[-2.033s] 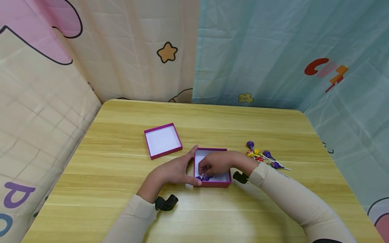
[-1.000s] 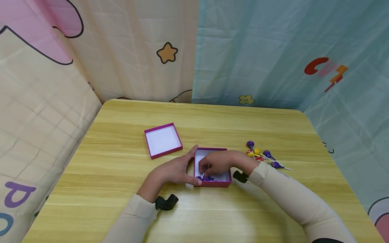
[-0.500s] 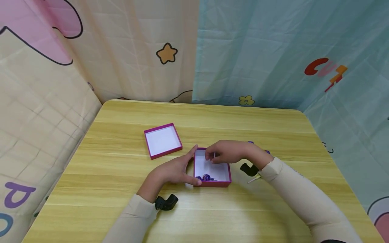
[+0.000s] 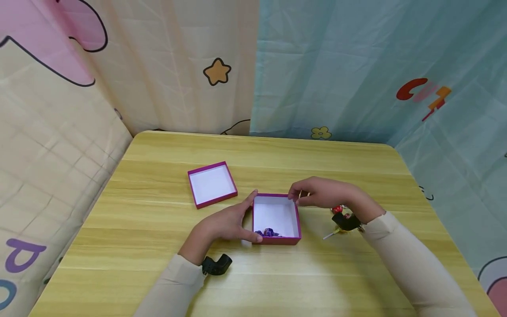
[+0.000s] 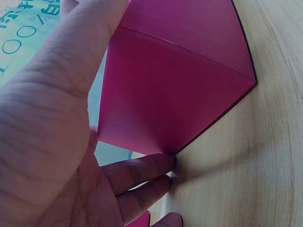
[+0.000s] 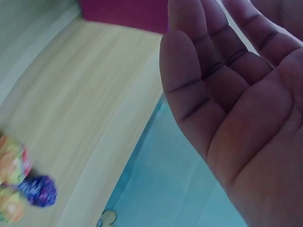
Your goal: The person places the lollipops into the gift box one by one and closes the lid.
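A magenta box [image 4: 273,241] with a white inside sits at mid-table, its top uncovered. My left hand [image 4: 225,219] holds its left side, thumb at the near corner and index finger at the far one. In the left wrist view, other fingers [image 5: 139,170] meet the wall's lower corner. Purple-wrapped lollipops [image 4: 269,232] lie along the box's near wall, partly behind my thumb. Over the far right corner of the box hovers my right hand [image 4: 326,193], fingers loosely bent, nothing held. More lollipops [image 4: 337,209] lie on the table under my right wrist, which hides most of them.
The box's magenta lid [image 4: 211,182] lies inside-up, behind and left of the box. In the right wrist view, yellow and purple lollipops [image 6: 40,190] show at the lower left. Printed curtains [image 4: 332,66] hang behind the table [image 4: 166,154].
My right hand has risen out of the box and moved right and away from me, leaving the lollipops inside uncovered. The left hand and the box have stayed in place.
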`<state>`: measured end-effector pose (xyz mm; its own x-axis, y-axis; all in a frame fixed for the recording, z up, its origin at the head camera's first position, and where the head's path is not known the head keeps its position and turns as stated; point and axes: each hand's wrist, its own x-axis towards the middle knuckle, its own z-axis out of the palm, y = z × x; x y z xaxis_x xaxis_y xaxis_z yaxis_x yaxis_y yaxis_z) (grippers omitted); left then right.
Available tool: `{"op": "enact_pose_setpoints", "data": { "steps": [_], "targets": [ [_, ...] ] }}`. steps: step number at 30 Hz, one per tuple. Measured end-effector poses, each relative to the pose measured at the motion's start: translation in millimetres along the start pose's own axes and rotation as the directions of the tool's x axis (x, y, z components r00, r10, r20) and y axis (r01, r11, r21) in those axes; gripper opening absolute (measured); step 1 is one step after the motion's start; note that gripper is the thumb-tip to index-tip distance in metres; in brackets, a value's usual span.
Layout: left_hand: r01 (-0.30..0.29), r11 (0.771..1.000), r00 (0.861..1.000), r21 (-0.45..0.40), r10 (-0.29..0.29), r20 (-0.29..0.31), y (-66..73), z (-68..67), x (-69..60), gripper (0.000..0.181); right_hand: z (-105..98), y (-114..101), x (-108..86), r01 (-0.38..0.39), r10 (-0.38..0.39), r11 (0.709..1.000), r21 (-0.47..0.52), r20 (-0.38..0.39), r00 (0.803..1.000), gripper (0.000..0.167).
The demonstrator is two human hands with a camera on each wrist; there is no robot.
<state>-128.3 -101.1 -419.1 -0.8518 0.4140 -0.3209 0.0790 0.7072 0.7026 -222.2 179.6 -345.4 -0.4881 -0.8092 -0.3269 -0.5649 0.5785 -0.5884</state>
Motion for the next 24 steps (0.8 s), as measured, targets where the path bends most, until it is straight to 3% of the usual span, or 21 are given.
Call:
{"op": "enact_pose_setpoints", "data": {
  "steps": [13, 24],
  "targets": [
    [-0.014, 1.0, 1.0, -0.004, 0.014, -0.003, -1.4, -0.8, 0.5, 0.124, 5, 33, -41.4, -0.101, 0.106, 0.993, 0.068, -0.08, 0.991, 0.018],
    [-0.014, 1.0, 1.0, -0.002, 0.014, -0.005, 1.9, -1.6, -0.4, 0.124, 16, 54, -74.8, -0.157, 0.167, 0.978, 0.134, -0.067, 0.984, 0.018]
  ]
}}
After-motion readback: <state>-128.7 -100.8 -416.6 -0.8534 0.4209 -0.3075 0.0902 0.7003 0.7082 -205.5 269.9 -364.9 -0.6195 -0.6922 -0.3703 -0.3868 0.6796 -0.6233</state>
